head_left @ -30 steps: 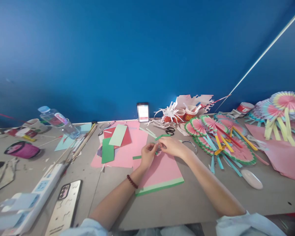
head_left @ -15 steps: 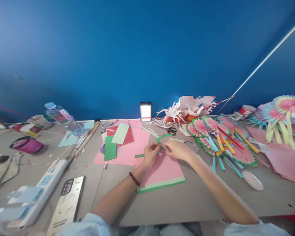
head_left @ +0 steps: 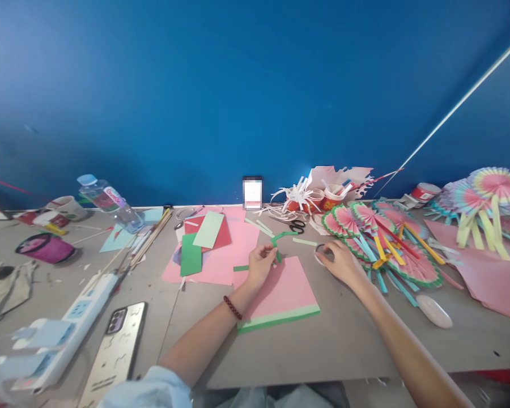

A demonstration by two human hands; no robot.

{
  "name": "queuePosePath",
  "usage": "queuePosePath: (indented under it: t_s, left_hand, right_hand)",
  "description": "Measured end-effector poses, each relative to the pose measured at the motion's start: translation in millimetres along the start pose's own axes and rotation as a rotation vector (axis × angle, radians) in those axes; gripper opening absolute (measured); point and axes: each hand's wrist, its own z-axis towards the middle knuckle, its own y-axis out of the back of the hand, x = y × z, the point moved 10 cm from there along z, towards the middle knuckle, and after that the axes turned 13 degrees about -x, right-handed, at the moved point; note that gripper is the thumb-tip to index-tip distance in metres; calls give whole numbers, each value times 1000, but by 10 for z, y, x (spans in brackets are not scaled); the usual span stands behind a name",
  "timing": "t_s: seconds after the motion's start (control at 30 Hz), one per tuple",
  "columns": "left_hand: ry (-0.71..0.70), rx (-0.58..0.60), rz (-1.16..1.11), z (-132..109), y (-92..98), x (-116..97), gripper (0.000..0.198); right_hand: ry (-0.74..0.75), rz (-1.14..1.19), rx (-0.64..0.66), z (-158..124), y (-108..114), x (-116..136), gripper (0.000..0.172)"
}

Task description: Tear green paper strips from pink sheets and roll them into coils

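One green strip [head_left: 275, 242] pinched in left grip [head_left: 262, 264], right grip [head_left: 343, 262] moved away, holding grey ring [head_left: 317, 256]

No word or number can be read for certain. The bottle [head_left: 98, 196] has a pink label [head_left: 114, 197] with white lettering too small to make out. Yellow marks on the red cup [head_left: 332, 201] are illegible. The screen [head_left: 253, 193] is blurred into blocks. The phone [head_left: 115, 352] bears dark squiggles and strokes, unreadable as letters.
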Motion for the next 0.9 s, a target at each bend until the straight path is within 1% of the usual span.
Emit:
queuePosePath:
  t_s: [0.07, 0.17, 0.23, 0.33, 0.37, 0.43, 0.47, 0.57, 0.63, 0.7, 0.8, 0.9]
  left_hand:
    - [-10, -26, -14, 6, 27, -12, 37]
    - [-12, -49, -16, 17, 56, -24, 37]
    - [-15, -47, -11, 13, 62, -43, 37]
    - [-26, -33, -8, -12, 60, -88, 38]
    - [-30, -31, -9, -23, 60, -103, 39]
    - [-23, -17, -18, -43, 46, -110, 39]
    - [-12, -1, -22, -52, 27, -100, 39]
    - [13, 56, -25, -67, -35, -53, 39]
    - [-23, 69, -19, -62, -47, -56, 38]
    - [-77, 77, -13, -61, -52, -77, 37]
    - [-172, 80, 3, -77, -49, -142, 35]
    - [-333, 35, 41, -116, -2, -289, 31]
  right_hand:
    - [-8, -13, -4, -58, -62, -3, 13]
    - [-26, -42, 18, -128, -140, -5, 11]
    - [-84, -72, 53, -165, -142, -28, 12]
    - [-216, -119, 74, -199, 2, -26, 9]
    - [-241, -118, 51, -189, 90, 19, 7]
    - [-235, -39, -8, -133, 252, 199, 2]
    - [-202, 41, -37, -88, 312, 331, 3]
    - [-45, 327, -112, 52, 396, 782, 13]
    - [0, 493, -146, 109, 352, 981, 19]
    - [0, 627, -156, 117, 224, 1087, 22]
    - [-23, 731, -202, 35, 34, 1099, 24]
    - [-34, 720, -197, -94, -134, 1045, 20]
